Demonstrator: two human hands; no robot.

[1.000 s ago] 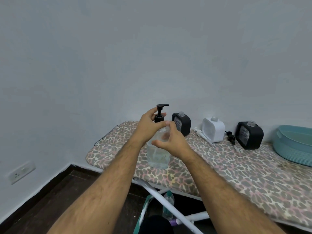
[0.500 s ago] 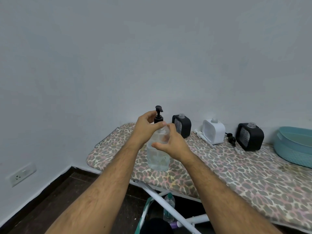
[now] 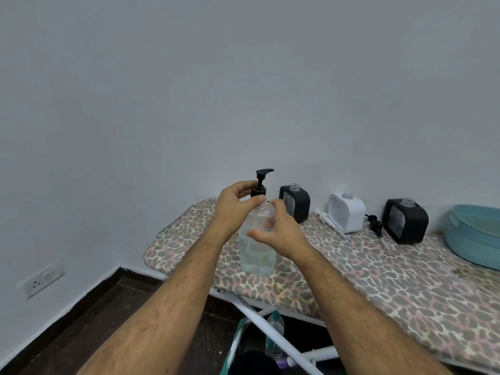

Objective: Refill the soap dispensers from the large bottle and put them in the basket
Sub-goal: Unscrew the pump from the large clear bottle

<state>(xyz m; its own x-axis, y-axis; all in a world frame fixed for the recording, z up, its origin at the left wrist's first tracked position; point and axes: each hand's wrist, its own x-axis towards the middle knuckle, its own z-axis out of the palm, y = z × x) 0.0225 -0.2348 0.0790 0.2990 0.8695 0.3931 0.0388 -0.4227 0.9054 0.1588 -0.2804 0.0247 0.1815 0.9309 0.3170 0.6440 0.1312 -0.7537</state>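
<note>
A large clear bottle [image 3: 256, 253] of liquid stands upright near the left end of the leopard-print ironing board [image 3: 365, 280]. My left hand [image 3: 234, 207] pinches the collar of its black pump [image 3: 261, 182], and my right hand [image 3: 281, 228] wraps the bottle's shoulder. Along the wall stand three square dispensers with open necks: a black dispenser [image 3: 296, 203], a white dispenser [image 3: 347, 212] and a second black dispenser [image 3: 407, 221]. A turquoise basket [image 3: 476, 239] sits at the far right, cut off by the frame edge.
A loose white pump [image 3: 326, 219] and a loose black pump [image 3: 376, 224] lie on the board between the dispensers. Under the board are white metal legs [image 3: 270, 328] and a small bottle [image 3: 274, 334]. A wall socket [image 3: 42, 278] is low on the left wall.
The black pump head has turned, its spout now pointing right after facing the camera half a second ago. Both hands stay on the bottle.
</note>
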